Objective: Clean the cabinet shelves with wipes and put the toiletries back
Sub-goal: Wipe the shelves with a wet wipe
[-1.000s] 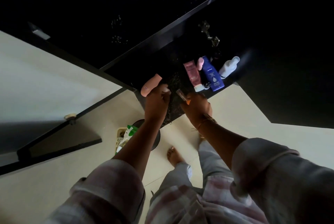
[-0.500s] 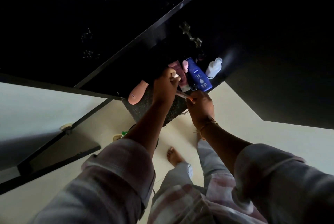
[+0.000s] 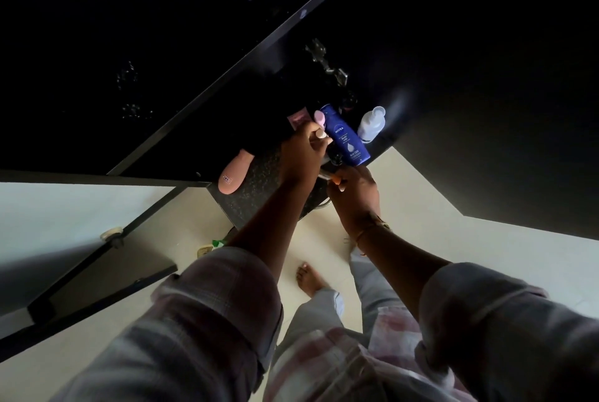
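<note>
Now, left hand (image 3: 303, 155): grips a white-tipped item (image 3: 321, 135).
Right hand (image 3: 355, 194): pinches a thin stick (image 3: 329, 177).
Risk: left knuckles may topple the blue bottle (image 3: 345, 137).

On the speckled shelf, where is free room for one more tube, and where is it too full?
Free: the speckled shelf between the peach tube and the left hand, which grips a white-capped item. Crowded: behind the hands the dark pink tube, the blue bottle and the white bottle stand close together; the right hand, holding a thin stick, blocks the front edge.
</note>
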Available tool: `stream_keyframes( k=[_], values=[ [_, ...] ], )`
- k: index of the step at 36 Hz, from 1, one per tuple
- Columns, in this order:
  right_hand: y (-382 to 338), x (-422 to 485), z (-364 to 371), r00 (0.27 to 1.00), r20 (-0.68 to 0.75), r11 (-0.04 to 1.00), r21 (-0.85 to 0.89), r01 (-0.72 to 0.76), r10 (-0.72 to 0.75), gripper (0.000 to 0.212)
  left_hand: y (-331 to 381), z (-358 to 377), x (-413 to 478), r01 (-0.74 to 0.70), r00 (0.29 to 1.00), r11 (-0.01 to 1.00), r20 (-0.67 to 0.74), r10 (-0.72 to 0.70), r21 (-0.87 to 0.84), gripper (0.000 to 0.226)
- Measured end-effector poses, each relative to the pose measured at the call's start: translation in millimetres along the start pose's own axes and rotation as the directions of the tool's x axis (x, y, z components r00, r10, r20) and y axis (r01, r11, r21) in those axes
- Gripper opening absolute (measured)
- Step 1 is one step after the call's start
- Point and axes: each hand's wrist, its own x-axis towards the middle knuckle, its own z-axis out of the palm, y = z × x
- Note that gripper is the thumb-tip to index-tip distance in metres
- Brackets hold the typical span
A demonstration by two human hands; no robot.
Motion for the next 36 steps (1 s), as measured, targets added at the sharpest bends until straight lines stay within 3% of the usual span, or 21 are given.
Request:
stream_keyframes(
  k=[27,32,36],
  values=[
    [3.3,2.2,-5.7,0.992,-0.072,0.989,0.111,-0.096,0.105,0.016,2.2,7.2,-5.7,-0.005,0.998,0.999,0.056,0.003,0.040,0.036],
    [3.2,4.1,-4.8,0.991,-0.090,0.990,0.109,-0.087,0.097,0.016,-16.0,2.8,-14.2,-0.058,0.998,0.995,-0.026,0.060,0.080,0.021],
    [4.9,2.6,-4.2,0.992,-0.076,0.988,0.128,-0.089,0.099,0.011,-33.3,-9.7,-27.2,-0.065,0.993,0.993,-0.094,0.075,0.102,0.023]
  ],
)
